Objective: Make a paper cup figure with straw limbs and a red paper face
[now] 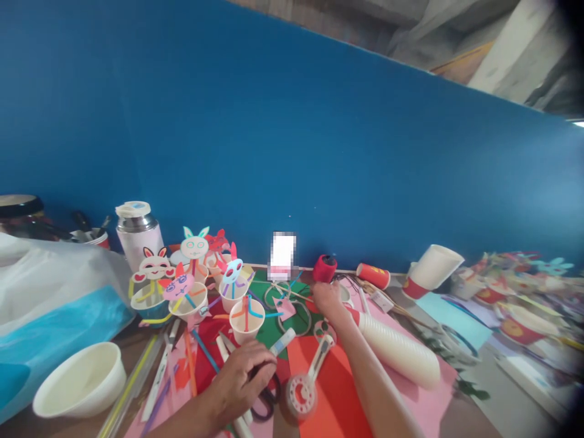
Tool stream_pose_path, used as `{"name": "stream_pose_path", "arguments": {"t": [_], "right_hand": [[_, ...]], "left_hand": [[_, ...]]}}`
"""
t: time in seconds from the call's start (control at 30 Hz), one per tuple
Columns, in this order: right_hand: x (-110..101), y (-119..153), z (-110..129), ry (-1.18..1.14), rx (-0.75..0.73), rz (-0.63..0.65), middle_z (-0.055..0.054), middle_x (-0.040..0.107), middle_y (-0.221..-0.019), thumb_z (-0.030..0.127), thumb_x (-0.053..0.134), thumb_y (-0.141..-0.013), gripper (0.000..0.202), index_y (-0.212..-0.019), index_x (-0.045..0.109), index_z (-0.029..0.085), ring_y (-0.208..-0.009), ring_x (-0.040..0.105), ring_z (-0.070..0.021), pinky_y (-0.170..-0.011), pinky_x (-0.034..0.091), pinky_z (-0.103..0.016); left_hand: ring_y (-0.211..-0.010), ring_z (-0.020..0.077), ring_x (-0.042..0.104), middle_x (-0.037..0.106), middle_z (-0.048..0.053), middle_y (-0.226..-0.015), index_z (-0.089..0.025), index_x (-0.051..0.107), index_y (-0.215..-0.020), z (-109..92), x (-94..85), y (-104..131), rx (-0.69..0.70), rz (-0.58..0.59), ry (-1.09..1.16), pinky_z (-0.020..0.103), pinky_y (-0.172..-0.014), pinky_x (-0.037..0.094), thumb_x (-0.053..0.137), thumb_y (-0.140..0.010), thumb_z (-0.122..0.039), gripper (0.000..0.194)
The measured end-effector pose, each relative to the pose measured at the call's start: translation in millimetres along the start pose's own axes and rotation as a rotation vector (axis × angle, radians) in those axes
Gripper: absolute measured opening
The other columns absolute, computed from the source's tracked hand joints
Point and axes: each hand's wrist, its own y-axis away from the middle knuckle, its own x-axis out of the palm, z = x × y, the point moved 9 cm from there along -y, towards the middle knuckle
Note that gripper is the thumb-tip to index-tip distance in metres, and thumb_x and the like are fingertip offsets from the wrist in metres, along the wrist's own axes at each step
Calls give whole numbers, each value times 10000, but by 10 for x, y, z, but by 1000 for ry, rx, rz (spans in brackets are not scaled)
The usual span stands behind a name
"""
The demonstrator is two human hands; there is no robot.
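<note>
The left hand [249, 378] is near, fingers bent beside the dark scissors [276, 394]. I cannot tell if its grip holds them. The right hand [326, 299] is far, near a small red thing [325, 269]; its grip is hard to see. Stacked cups [399, 353] lie right.

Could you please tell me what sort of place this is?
Probably a craft workspace: a green-eared rabbit cutout, a stack of paper cups and an orange paper sheet suggest it.
</note>
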Motion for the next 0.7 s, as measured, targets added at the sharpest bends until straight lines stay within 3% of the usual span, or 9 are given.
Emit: {"name": "stream_pose_path", "arguments": {"t": [0.13,0.7], "right_hand": [[31,-11,-18,25,-10,32,-81,578,-1130,301,544,-901,285,-1139,549,145,-959,593,-204,-811,504,-406],[-28,10,-34,-12,-89,141,-82,561,-1163,302,537,-905,296,-1164,535,159,-972,586,-205,-813,505,-406]], "left_hand": [[-860,183,568,636,48,-870,-188,646,-910,90,-50,8,-43,-15,17,268,-783,420,440,-908,-298,233],[-778,169,553,614,48,-777,-163,621,-750,118,-17,-24,3,-15,2,272,-733,413,395,-934,-308,326]]}}
